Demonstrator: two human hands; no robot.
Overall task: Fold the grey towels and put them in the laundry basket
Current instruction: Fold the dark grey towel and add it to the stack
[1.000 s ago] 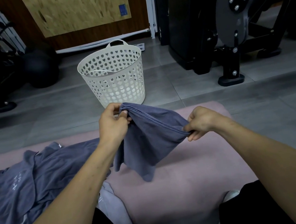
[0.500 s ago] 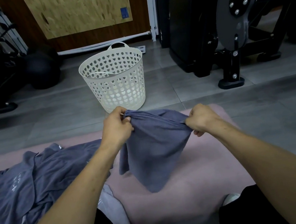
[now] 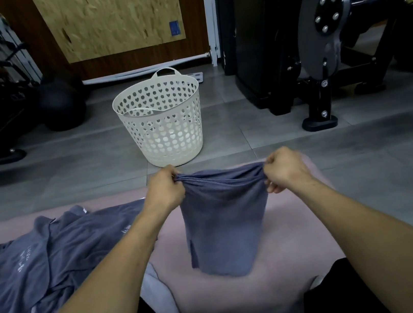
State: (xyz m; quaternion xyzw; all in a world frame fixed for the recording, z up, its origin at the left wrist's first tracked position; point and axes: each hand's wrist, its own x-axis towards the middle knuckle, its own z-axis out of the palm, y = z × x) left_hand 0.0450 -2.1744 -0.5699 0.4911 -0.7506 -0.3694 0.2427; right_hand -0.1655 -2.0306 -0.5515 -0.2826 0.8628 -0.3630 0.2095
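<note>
Step in hand: folding one grey towel (image 3: 224,223), held up by its top edge above the pink mat (image 3: 288,246).
Left hand (image 3: 163,189): clenched around the bunched left corner of the top edge, knuckles toward the camera.
Right hand (image 3: 284,167): pinching the right corner of the same edge, fingers curled under the cloth.
Towel: hanging roughly flat between the two grips, already doubled by the look of the layered left side; lower hem loose and just above the mat; top edge gathered into wrinkles at both corners.
Other towels (image 3: 42,264): heaped unfolded on the mat to the left, well apart from the held one; a paler cloth (image 3: 156,292) lying beside the left forearm.
Laundry basket (image 3: 160,125): white, pierced with heart-shaped holes, upright on the tiled floor beyond the mat, directly ahead of the hands; contents not clear from here.
Doing it well: best to pull the corners apart until the top edge runs straight and the wrinkles ease out, then lower the hem onto the mat first, so the next fold lands square.
Watch for: uneven layers on the left side, likely to slip askew unless both plies sit inside the grip.
Afterwards: probably one more fold before a short reach forward to the basket.
</note>
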